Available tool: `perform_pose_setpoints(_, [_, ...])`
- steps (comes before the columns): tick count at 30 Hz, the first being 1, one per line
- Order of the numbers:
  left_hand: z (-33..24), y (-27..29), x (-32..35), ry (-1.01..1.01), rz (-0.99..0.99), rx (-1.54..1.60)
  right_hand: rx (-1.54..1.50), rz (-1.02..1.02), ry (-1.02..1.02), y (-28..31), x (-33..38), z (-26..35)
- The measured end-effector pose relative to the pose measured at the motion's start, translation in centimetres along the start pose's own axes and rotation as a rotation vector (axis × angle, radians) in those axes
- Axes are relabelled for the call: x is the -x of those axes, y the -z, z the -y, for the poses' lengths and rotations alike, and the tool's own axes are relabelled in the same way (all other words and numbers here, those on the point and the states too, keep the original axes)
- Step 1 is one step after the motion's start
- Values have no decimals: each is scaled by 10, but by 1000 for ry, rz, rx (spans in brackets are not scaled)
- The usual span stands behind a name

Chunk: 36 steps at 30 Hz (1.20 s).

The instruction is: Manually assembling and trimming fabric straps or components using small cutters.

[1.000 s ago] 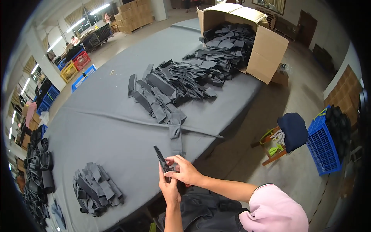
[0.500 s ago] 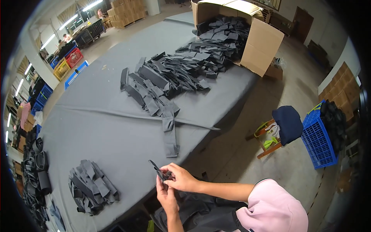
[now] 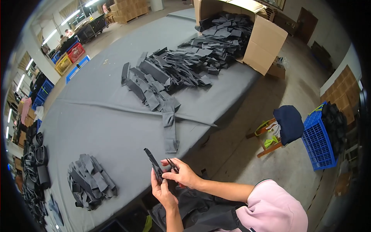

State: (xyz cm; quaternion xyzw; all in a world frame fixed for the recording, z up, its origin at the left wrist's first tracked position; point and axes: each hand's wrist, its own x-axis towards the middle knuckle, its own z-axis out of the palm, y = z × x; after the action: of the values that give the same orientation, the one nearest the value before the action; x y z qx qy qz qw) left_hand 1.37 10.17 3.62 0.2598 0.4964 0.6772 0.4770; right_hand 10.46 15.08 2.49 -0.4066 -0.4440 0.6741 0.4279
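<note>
While the left hand [image 3: 164, 195] pinches a dark strip [image 3: 151, 158] upright between thumb and fingers, the right hand [image 3: 186, 176] grasps a small dark pointed tool [image 3: 172, 165], apparently snips, just beside it. Both hands, and the strip with them, are at the near edge of the table [image 3: 85, 127]. The tool's tips stand close to fabric and fingertips alike; a careless closing could nick either. A loosened pinch could drop the strip into the lap or onto the floor, since little table lies beneath it. A single flat strip [image 3: 170, 141] rests near the same edge, where a brushing forearm might sweep it off. The large heap [image 3: 181, 69], loosely layered, could slide if pulled from below.

The strips appear to be matte grey-to-black textile, narrow and flat, with squared ends; some fold or curl. The smaller pile [image 3: 92, 181] shows them in overlapping, roughly parallel bands. The table's grey covering is smooth except for one long raised crease [image 3: 127, 109]. The cardboard box [image 3: 264, 44] contrasts in stiff tan panels.
</note>
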Motion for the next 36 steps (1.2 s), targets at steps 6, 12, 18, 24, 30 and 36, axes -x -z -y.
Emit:
perform_pose_setpoints(6, [20, 1, 5, -75, -48, -150, 182, 126, 85, 0, 5, -2])
perform_pose_setpoints(12, [29, 46, -8, -295, -37, -669, 595, -86, 434, 2, 2, -11])
perform_pose_setpoints(18, [-3, 63, 0, -292, 23, -763, 457, 29, 376, -8, -6, -15])
perform_pose_setpoints(24, [16, 75, 20, 63, -152, -262, 50, 318, -440, 1, -8, -12])
perform_pose_setpoints(30, [11, 80, 29, 309, -157, -371, 256, 319, -233, -3, 42, -17])
perform_pose_setpoints(36, [4, 83, 35, 290, -142, -336, 968, 349, 461, -4, 43, 15])
